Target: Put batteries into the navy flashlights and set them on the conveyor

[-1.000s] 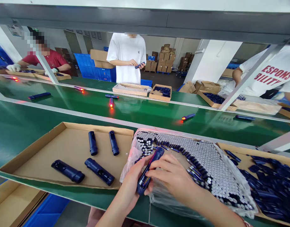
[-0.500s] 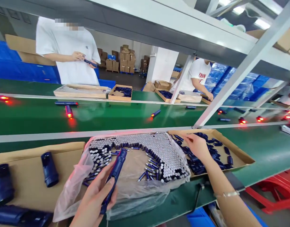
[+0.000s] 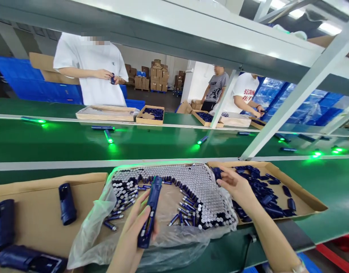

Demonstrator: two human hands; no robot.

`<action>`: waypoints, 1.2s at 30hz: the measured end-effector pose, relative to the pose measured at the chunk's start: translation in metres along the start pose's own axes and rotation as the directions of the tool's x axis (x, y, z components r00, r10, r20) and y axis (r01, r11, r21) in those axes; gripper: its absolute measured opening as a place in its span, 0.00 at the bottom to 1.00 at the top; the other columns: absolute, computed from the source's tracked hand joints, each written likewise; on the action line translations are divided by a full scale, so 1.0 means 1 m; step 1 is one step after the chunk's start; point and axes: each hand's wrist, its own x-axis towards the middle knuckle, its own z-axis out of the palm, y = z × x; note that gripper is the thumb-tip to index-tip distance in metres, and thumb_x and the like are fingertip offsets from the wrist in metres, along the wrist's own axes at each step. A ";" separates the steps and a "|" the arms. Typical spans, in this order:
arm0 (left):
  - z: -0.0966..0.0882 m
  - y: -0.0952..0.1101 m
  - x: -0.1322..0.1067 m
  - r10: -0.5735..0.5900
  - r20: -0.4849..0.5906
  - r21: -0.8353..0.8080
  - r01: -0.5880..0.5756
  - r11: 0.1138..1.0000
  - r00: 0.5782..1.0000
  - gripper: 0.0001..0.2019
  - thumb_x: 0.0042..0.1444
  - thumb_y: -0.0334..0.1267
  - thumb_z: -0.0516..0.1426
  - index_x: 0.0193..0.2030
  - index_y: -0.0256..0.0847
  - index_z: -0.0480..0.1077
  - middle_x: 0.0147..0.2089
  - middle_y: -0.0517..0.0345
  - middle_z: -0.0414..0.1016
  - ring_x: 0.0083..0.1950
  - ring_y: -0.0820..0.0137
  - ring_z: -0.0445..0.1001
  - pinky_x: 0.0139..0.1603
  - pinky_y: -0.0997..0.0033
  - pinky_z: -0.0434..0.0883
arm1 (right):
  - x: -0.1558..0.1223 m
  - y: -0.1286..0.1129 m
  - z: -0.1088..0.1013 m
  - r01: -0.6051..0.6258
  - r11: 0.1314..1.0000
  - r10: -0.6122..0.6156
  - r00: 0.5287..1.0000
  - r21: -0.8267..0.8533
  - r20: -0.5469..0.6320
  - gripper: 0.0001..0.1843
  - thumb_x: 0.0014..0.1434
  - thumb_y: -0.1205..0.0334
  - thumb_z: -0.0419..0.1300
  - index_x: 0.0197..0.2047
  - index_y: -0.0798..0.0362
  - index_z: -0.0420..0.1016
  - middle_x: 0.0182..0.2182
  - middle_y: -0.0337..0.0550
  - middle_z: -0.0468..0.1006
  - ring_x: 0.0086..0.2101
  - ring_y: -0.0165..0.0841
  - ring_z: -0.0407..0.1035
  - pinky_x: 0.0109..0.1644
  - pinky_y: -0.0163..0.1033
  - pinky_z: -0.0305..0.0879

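My left hand (image 3: 134, 227) grips a dark blue flashlight body (image 3: 150, 212) with batteries showing in its open side, held over a plastic-lined box of upright batteries (image 3: 188, 185). My right hand (image 3: 233, 184) pinches a small dark blue cover piece (image 3: 217, 174), lifted at the left edge of a cardboard tray of such blue pieces (image 3: 302, 197). To the left, a cardboard tray (image 3: 35, 189) holds several empty blue flashlight bodies (image 3: 66, 203).
A green conveyor belt (image 3: 163, 146) beyond the trays carries flashlights glowing green (image 3: 108, 136). Across it, people in white shirts (image 3: 91, 72) and another person (image 3: 216, 87) work at their own boxes. A slanted metal frame post (image 3: 290, 102) rises at right.
My right hand has drawn back from the tray of blue pieces with one piece pinched. The lights on the belt have turned from red to green. The left hand still holds the flashlight body.
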 end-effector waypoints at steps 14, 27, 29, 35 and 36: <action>-0.040 0.025 -0.029 0.077 0.079 -0.221 -0.058 0.974 0.994 0.35 0.49 0.38 0.65 0.63 0.51 0.59 0.51 0.54 0.67 0.31 0.80 0.70 0.33 0.78 0.69 | -0.072 -0.165 0.108 0.739 0.640 -0.729 0.670 0.209 -0.137 0.21 0.59 0.69 0.59 0.55 0.46 0.72 0.52 0.44 0.72 0.51 0.30 0.68 0.53 0.37 0.68; -0.046 0.021 -0.033 0.159 -0.100 -0.221 -0.178 0.959 0.982 0.27 0.56 0.51 0.56 0.62 0.50 0.60 0.61 0.52 0.62 0.30 0.79 0.70 0.24 0.80 0.66 | -0.082 -0.219 0.106 0.602 0.686 -0.680 0.730 0.409 0.067 0.10 0.58 0.69 0.60 0.38 0.49 0.82 0.30 0.36 0.78 0.31 0.20 0.73 0.36 0.22 0.68; -0.048 0.023 -0.033 0.131 -0.119 -0.220 -0.154 0.963 0.984 0.27 0.55 0.50 0.58 0.61 0.50 0.61 0.60 0.53 0.63 0.30 0.80 0.69 0.25 0.80 0.66 | -0.083 -0.220 0.108 0.611 0.674 -0.700 0.708 0.414 0.096 0.11 0.58 0.70 0.60 0.40 0.49 0.82 0.29 0.37 0.78 0.30 0.21 0.72 0.34 0.23 0.68; -0.050 0.022 -0.036 0.118 -0.122 -0.199 -0.140 0.970 0.986 0.27 0.54 0.50 0.59 0.61 0.51 0.61 0.62 0.54 0.61 0.31 0.80 0.66 0.24 0.81 0.64 | -0.086 -0.216 0.118 0.579 0.693 -0.672 0.735 0.428 0.093 0.11 0.57 0.67 0.62 0.41 0.43 0.82 0.30 0.38 0.76 0.30 0.22 0.71 0.33 0.24 0.69; -0.049 0.021 -0.037 0.123 -0.111 -0.200 -0.143 0.969 0.986 0.28 0.54 0.51 0.59 0.61 0.50 0.61 0.63 0.53 0.60 0.32 0.79 0.67 0.24 0.80 0.65 | -0.087 -0.214 0.121 0.532 0.710 -0.635 0.767 0.462 0.093 0.10 0.57 0.66 0.63 0.40 0.44 0.82 0.29 0.38 0.74 0.29 0.22 0.71 0.31 0.24 0.69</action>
